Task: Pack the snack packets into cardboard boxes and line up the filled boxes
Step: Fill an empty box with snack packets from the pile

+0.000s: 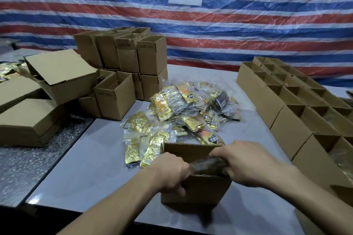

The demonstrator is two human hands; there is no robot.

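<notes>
While your left hand [172,173] and right hand [248,162] are gripping the dark snack packet [208,164] over the brown cardboard box [196,191], you're risking buckling its wall by forcing.

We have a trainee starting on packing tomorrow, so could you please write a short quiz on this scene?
1. True or false: the box between the left hand and right hand is closed.
2. The loose packets lie: A) piled on the table; B) on the floor; C) in a bag.
3. Fill in: both hands grip a dark ____ at the box's mouth.
Key: 1 false; 2 A; 3 bundle.
</notes>
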